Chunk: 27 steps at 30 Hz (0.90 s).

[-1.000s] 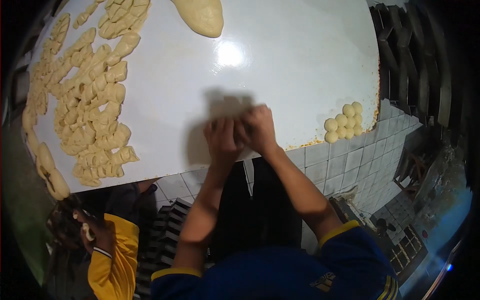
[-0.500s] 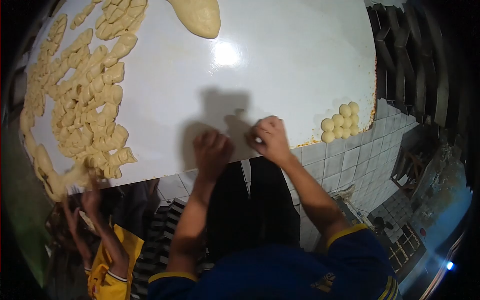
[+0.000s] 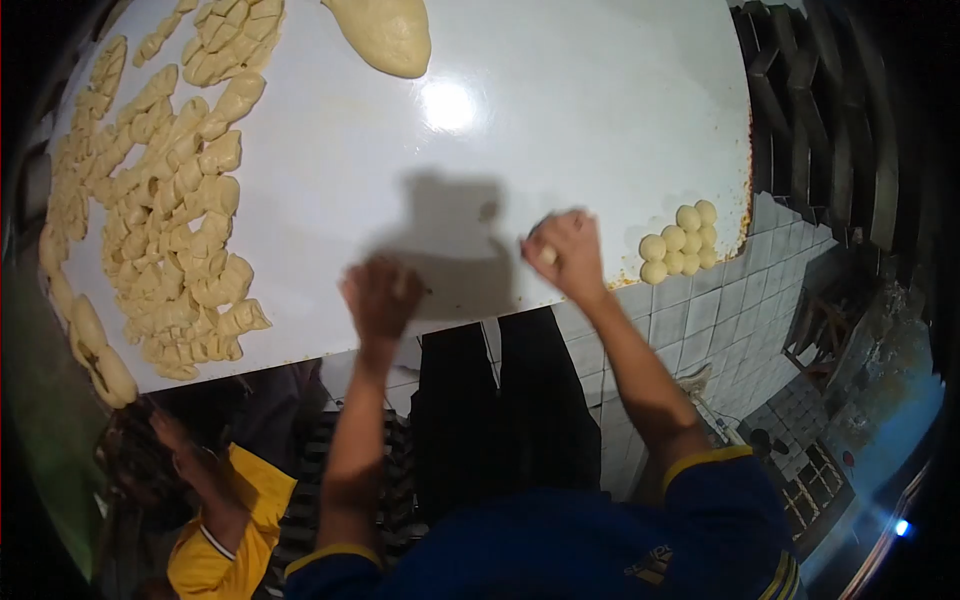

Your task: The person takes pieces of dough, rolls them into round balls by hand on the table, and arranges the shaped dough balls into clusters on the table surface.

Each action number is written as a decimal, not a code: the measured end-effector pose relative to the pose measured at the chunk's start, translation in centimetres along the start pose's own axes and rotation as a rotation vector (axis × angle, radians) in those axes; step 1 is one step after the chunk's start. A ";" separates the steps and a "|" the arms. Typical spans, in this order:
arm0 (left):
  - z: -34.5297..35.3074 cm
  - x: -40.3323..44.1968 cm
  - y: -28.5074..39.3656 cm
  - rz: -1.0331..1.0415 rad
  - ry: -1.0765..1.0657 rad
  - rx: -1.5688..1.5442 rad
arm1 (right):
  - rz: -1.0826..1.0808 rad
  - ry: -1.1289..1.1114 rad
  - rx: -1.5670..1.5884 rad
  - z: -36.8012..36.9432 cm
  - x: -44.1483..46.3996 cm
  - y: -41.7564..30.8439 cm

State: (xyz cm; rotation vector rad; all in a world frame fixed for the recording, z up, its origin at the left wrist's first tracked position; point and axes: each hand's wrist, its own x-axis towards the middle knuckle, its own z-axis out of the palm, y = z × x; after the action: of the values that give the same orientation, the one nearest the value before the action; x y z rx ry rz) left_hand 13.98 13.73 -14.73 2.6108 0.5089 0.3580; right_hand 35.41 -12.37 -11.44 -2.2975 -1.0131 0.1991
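Observation:
My right hand (image 3: pixel 572 250) is curled over the white tabletop near its front edge. A small pale dough ball (image 3: pixel 547 255) shows between its thumb and fingers. Further left, my left hand (image 3: pixel 380 300) is in shadow, its fingers bent around a bit of dough (image 3: pixel 401 284) that shows only in part. To the right of my right hand, several smooth dough balls (image 3: pixel 672 239) sit in close rows by the table corner.
Many cut dough pieces (image 3: pixel 170 220) cover the left side of the white table (image 3: pixel 600 100). A large dough lump (image 3: pixel 385 35) lies at the far edge. A person in a yellow shirt (image 3: pixel 240 520) is at the lower left. Dark metal slats (image 3: pixel 830 120) stand beyond the right edge.
My hands have moved apart, the left one leftward and the right one up and to the right. The other person's hands have drawn back from the dough at the table's left corner.

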 end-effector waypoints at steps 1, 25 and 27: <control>-0.6 1.6 -0.8 -0.124 -0.041 0.077 | -0.002 0.084 -0.088 -0.4 2.4 0.2; -0.4 1.7 1.8 -0.005 -0.006 0.057 | -0.019 0.075 0.058 0.5 0.0 0.2; -0.6 5.1 0.4 -0.075 0.016 0.041 | -0.017 0.136 -0.098 -0.1 3.7 1.2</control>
State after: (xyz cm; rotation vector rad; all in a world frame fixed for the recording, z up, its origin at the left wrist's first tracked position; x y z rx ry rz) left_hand 18.52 15.74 -13.24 2.6218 0.6240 0.3469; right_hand 38.74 -10.40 -11.67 -2.3536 -0.9927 -0.0141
